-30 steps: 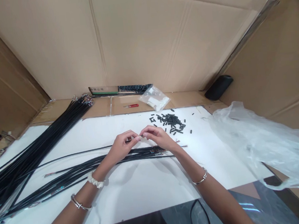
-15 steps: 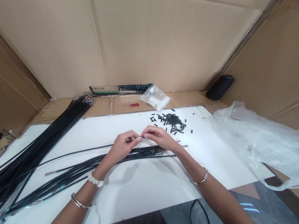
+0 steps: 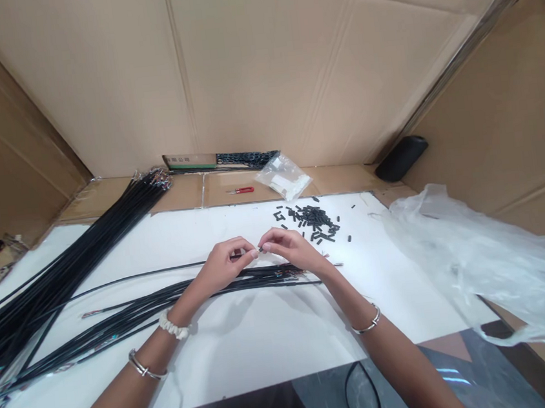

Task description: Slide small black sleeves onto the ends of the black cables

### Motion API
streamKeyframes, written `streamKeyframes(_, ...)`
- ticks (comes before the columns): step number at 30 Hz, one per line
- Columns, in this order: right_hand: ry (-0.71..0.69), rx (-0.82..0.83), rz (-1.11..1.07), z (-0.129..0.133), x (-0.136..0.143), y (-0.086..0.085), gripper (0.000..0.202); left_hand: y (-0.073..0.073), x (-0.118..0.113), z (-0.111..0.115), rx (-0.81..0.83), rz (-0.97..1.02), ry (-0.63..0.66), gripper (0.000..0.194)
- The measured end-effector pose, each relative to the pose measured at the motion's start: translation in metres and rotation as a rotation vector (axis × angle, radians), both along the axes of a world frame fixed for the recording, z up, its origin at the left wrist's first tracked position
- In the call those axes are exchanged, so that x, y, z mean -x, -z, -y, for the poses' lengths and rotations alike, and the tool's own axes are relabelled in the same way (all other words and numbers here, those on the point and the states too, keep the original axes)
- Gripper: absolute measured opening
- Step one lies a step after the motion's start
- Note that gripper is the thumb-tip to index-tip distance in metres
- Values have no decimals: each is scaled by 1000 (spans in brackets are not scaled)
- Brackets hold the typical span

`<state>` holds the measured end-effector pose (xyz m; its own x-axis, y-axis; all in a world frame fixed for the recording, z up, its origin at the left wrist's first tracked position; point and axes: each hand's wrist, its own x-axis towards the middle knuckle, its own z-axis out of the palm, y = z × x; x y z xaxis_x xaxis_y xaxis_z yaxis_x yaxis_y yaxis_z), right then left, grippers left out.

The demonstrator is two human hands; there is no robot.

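Observation:
My left hand (image 3: 224, 264) pinches a single black cable (image 3: 148, 272) close to its end, and the cable trails off to the left. Just to its right, my right hand (image 3: 287, 248) has thumb and fingertips closed on a small dark tube piece (image 3: 261, 250). A narrow gap lies between the two hands' fingertips. Whether a wire end sits inside the piece is too small to tell. Below both hands lies a loose bunch of black cables (image 3: 166, 301) with coloured wire ends. Beyond my right hand is a pile of short black tube pieces (image 3: 313, 216).
A thick bundle of black cables (image 3: 79, 266) runs along the left. Small red-handled snips (image 3: 246, 190) and a clear bag (image 3: 283, 180) lie at the back. A black roll (image 3: 401, 158) and a large plastic bag (image 3: 494, 271) are right. Cardboard walls (image 3: 258, 69) enclose the table.
My right hand has shifted slightly right, opening a small gap from my left fingertips. My left hand and the cable look almost unmoved.

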<state>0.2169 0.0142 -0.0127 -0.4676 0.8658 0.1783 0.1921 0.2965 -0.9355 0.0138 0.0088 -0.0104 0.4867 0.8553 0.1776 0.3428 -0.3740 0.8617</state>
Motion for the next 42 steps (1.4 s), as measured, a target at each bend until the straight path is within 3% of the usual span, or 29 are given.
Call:
streamKeyframes(18, -31, -3, 1, 0, -1, 1, 14, 0, 1, 0, 30, -17, -5, 24)
streamKeyframes(30, 24, 201, -191, -1, 6, 15, 17, -2, 2, 0, 11, 30, 1, 29)
streamKeyframes(36, 39, 344, -413, -1, 15, 26, 22, -2, 3, 0, 3, 80, -4, 28)
streamKeyframes(42, 78, 452, -506, 4, 21, 23, 28, -4, 3, 0, 3, 96, -18, 31)
